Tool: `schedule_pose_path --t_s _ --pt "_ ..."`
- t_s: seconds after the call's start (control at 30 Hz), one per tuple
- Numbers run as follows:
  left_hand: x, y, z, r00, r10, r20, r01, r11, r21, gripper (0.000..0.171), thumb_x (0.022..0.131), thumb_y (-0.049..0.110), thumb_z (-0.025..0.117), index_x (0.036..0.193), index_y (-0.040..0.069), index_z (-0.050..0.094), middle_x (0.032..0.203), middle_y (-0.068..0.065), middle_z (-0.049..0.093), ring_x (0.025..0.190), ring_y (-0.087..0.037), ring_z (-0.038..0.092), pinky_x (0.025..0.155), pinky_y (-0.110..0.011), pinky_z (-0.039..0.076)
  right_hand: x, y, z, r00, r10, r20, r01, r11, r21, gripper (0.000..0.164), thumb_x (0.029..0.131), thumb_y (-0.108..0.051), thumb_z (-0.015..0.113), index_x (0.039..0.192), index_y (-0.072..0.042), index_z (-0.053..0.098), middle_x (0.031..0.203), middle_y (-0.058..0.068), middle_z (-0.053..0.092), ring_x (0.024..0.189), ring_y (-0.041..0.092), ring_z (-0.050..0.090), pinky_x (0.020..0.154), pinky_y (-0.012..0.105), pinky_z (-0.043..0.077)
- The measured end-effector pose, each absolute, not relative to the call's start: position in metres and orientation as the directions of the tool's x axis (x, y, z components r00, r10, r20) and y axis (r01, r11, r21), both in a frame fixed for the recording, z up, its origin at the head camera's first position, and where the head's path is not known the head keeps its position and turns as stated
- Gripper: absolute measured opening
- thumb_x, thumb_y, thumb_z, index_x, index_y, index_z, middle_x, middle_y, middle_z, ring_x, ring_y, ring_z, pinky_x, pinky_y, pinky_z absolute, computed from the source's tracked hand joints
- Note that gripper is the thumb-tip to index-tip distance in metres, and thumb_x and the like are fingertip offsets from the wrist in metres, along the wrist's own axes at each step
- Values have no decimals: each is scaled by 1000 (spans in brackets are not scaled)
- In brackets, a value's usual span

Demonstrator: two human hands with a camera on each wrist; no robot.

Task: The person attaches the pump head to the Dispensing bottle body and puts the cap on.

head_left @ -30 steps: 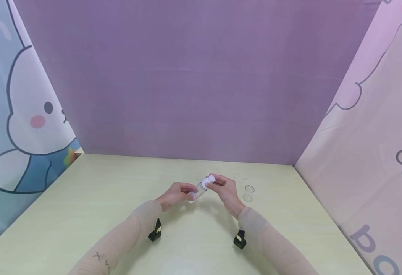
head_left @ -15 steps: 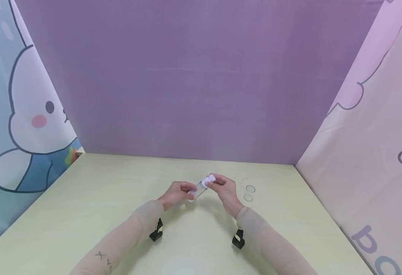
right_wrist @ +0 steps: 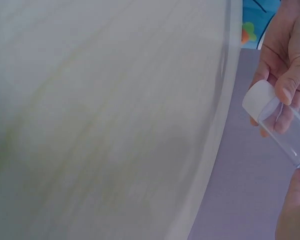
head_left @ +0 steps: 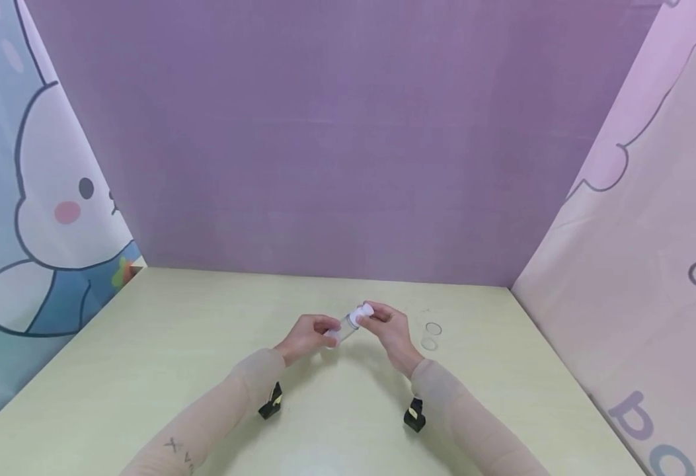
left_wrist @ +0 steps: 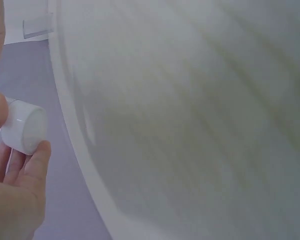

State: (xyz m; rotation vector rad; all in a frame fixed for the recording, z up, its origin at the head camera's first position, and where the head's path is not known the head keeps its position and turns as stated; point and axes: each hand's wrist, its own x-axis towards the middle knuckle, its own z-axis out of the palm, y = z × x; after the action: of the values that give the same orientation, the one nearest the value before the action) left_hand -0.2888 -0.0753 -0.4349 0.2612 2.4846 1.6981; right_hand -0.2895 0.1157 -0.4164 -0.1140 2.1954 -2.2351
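A clear cylindrical bottle (head_left: 346,326) with white ends is held tilted over the table, its upper end leaning right. My left hand (head_left: 305,336) grips the lower white end. At the upper white part, which narrows to a small knob, my right hand (head_left: 389,330) pinches with thumb and fingers. In the left wrist view, the white base (left_wrist: 32,127) sits between thumb and fingertips. The right wrist view shows the see-through wall (right_wrist: 292,137), with fingers visible through it; the right hand's end is mostly cut off by the frame there.
A clear open cup (head_left: 433,328) stands on the pale table (head_left: 205,317), right of my right hand. Black wrist mounts (head_left: 271,401) hang below both sleeves. A purple panel (head_left: 336,145) closes off the back, with printed cloth walls at both sides.
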Motion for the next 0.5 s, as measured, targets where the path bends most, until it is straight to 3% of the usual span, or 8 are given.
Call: schedule_pose_path --t_s 0.17,0.5 --pt "-287 -74 -432 -964 265 38 142 385 912 38 79 1 67 116 -1 59 114 -15 63 105 -27 58 92 -42 46 -288 118 -418 -995 -86 55 -54 -17 -998 40 78 -7 71 116 -2 60 110 11 66 94 13 63 88 29 50" --pt "-288 -75 -435 -961 273 31 143 399 906 36 80 5 67 114 -1 61 113 -15 63 104 -25 59 92 -42 46 -287 125 -416 -988 -142 52 -57 28 -998 45 79 -12 71 122 -5 57 120 12 61 104 17 61 92 31 48"
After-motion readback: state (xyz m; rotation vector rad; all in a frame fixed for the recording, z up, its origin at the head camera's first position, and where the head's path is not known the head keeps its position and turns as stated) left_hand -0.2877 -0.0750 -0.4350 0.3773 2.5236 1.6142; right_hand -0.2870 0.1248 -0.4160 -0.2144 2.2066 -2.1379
